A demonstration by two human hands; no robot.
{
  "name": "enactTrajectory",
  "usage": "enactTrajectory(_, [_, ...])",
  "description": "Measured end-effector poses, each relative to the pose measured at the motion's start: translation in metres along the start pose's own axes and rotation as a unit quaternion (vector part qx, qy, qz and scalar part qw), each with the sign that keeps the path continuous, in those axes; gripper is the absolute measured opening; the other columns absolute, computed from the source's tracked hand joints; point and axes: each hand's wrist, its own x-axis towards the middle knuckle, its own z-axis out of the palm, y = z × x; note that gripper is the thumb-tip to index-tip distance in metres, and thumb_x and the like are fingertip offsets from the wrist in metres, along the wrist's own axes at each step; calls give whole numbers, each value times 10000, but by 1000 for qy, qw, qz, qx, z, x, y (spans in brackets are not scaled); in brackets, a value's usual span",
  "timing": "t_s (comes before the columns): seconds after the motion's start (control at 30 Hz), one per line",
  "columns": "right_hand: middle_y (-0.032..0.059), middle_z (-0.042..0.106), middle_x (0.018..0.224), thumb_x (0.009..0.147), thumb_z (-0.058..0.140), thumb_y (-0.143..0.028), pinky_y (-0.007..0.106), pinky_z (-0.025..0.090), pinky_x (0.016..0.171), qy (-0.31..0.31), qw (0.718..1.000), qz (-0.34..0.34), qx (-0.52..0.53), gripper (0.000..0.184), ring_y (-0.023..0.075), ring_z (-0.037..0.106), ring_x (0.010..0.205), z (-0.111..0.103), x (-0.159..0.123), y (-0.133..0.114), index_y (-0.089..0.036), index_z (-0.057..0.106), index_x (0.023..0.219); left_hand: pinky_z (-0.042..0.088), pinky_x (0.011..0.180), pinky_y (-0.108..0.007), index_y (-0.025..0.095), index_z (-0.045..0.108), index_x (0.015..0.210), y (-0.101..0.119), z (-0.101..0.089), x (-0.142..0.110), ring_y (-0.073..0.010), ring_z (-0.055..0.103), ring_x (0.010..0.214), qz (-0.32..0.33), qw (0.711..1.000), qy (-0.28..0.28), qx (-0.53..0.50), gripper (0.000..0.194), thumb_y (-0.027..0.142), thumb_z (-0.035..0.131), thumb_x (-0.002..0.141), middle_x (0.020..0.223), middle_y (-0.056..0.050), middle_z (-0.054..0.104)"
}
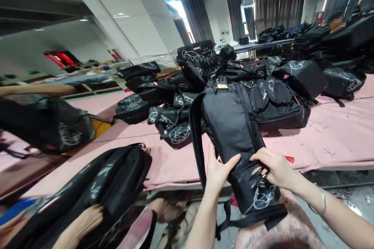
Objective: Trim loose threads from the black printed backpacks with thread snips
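Note:
A black backpack (229,124) with white scribble print stands tilted in front of me, its lower end over my lap at the table edge. My left hand (217,169) grips its side, thumb on the panel and fingers round the edge by the strap. My right hand (276,168) is closed at the opposite edge, its fingertips against the fabric near the zip. A small dark metal tool, which looks like thread snips (261,172), sits in the right fingers, partly hidden. A black strap (254,218) hangs across the bag's lower end.
Several printed black backpacks (198,60) are heaped on the pink-covered table (336,136), with thread scraps on its right part. At left, a co-worker's hand (84,221) rests on another black backpack (117,179). Another person's arm (35,89) reaches over a bag farther left.

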Motion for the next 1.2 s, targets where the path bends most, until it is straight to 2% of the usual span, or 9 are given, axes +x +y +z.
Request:
enactTrajectory(0.1, [38, 583, 842, 679, 409, 15, 207, 425, 604, 20, 1000, -8, -10, 357, 127, 560, 733, 8, -5, 0, -181, 589, 918, 470, 899, -343, 157, 468, 1179, -6, 5, 5, -222, 576, 1025, -28, 998, 41, 33, 678, 304, 740, 576, 1135, -89, 591])
enactTrajectory(0.23, [22, 574, 758, 667, 398, 2, 209, 355, 515, 13, 995, -96, -32, 328, 108, 522, 613, 16, -13, 9, -177, 607, 845, 486, 867, -344, 158, 517, 1109, -10, 19, 5, -216, 603, 960, -38, 993, 102, 45, 615, 251, 752, 549, 1045, -65, 635])
enactTrajectory(0.4, [35, 556, 748, 771, 406, -68, 208, 365, 523, 29, 988, -151, -3, 217, 104, 508, 609, 21, -26, 17, -161, 597, 817, 490, 838, -352, 179, 546, 1074, -14, 37, 7, -237, 614, 935, -21, 985, 161, 58, 602, 250, 767, 518, 979, -49, 655])
enactTrajectory(0.57, [30, 556, 764, 829, 433, -117, 204, 397, 558, 23, 995, -89, -32, 188, 101, 517, 626, 26, -53, 15, -185, 607, 851, 486, 844, -364, 181, 548, 1068, -31, 44, 1, -237, 615, 919, -17, 988, 148, 47, 641, 341, 786, 495, 989, -55, 648])
enactTrajectory(0.73, [39, 590, 852, 855, 395, -116, 205, 399, 582, 22, 996, -19, -82, 245, 92, 514, 627, 27, -85, 14, -209, 611, 924, 457, 902, -388, 181, 520, 1123, -50, 51, -23, -257, 581, 1002, -27, 984, 159, 70, 709, 423, 776, 508, 1067, -85, 616])
enactTrajectory(0.93, [36, 602, 765, 900, 384, -183, 227, 399, 605, 89, 991, 2, -104, 243, 111, 533, 669, 36, -116, 26, -194, 623, 857, 427, 939, -452, 178, 530, 1098, -74, 73, -46, -298, 545, 1066, -39, 982, 151, 109, 706, 467, 772, 501, 1095, -120, 601])
enactTrajectory(1.07, [29, 610, 734, 900, 410, -212, 224, 409, 593, 104, 990, 34, -88, 238, 105, 528, 625, 42, -123, 31, -186, 635, 826, 418, 964, -441, 170, 564, 1037, -80, 80, -49, -299, 533, 1090, -16, 986, 124, 113, 632, 488, 752, 524, 1070, -114, 615])
enactTrajectory(1.2, [34, 620, 779, 896, 413, -204, 213, 444, 631, 75, 996, 51, -25, 220, 108, 560, 682, 35, -111, 26, -192, 633, 889, 431, 943, -497, 211, 608, 977, -78, 65, -45, -315, 554, 1036, -40, 985, 117, 120, 555, 441, 783, 503, 1009, -86, 642])
